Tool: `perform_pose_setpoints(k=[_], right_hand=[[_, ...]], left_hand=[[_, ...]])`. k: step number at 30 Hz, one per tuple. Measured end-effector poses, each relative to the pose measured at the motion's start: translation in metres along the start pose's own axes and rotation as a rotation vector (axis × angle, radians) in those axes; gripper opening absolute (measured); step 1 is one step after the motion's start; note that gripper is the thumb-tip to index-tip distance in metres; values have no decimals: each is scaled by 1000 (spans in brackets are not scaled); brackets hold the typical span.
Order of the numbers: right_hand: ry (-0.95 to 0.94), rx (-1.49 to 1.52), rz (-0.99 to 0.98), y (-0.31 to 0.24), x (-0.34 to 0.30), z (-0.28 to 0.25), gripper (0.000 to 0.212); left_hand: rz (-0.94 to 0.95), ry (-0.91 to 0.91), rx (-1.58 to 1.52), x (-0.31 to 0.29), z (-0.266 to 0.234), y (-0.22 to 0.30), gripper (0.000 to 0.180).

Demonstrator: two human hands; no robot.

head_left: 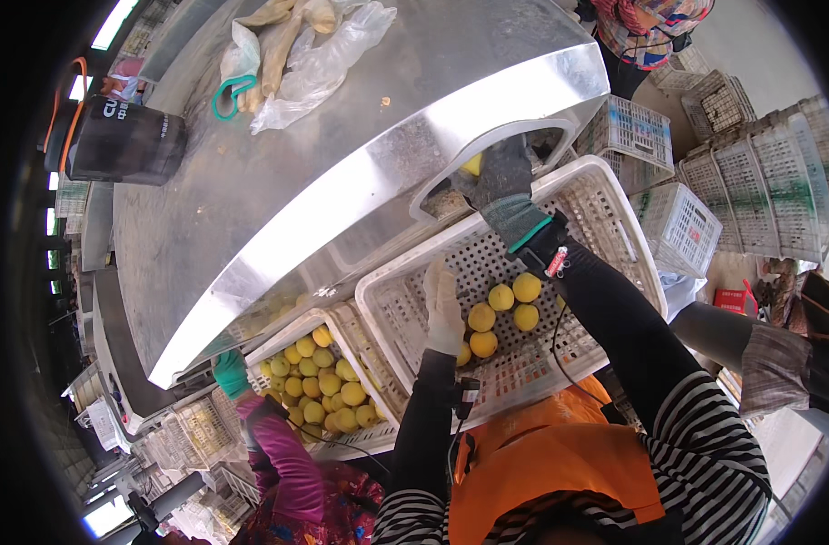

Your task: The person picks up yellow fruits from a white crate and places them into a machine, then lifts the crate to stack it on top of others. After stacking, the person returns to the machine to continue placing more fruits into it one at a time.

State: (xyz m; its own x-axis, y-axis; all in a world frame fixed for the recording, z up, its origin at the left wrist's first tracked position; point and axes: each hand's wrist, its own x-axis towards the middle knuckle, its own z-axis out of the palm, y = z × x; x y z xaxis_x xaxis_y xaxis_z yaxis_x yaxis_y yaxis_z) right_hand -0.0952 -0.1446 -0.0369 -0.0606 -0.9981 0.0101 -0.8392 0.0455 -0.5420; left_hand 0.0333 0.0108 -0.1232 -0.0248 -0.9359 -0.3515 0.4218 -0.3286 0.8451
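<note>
My right hand (505, 186), in a grey glove with a green cuff, reaches into the cut-out opening at the metal table's edge. Its fingers are closed around a yellow peach (472, 164), which shows only in part. My left hand (443, 307), in a pale glove, is over the left part of a white perforated plastic crate (646, 263), fingers stretched out, with nothing seen in it. On the crate's bottom lie several round yellow peaches (501, 297), right of my left hand.
A second crate (384, 359) full of yellow-green peaches stands to the left; a co-worker's green-gloved hand (231, 372) is beside it. On the metal table (342, 163) are a plastic bag with gloves (319, 68) and a dark jug (128, 136). Stacked crates (750, 191) stand right.
</note>
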Motion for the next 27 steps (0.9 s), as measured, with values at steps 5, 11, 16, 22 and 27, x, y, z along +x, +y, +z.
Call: perform_pose_setpoints(k=[5, 11, 16, 22, 27], right_hand=[[546, -54, -392, 17, -16, 0, 58], [-422, -179, 32, 153, -143, 136, 61], [-667, 160, 614, 232, -155, 206, 84], [-192, 178, -274, 96, -145, 68, 85], [-210, 1099, -247, 60, -160, 8, 79]], left_hand=[[-199, -63, 1534, 16, -37, -94, 77], [-99, -314, 1687, 26, -63, -198, 77], [-169, -97, 1135, 32, -36, -169, 58], [-341, 258, -612, 5, -27, -82, 38], [-180, 99, -442, -18, 45, 22, 38]])
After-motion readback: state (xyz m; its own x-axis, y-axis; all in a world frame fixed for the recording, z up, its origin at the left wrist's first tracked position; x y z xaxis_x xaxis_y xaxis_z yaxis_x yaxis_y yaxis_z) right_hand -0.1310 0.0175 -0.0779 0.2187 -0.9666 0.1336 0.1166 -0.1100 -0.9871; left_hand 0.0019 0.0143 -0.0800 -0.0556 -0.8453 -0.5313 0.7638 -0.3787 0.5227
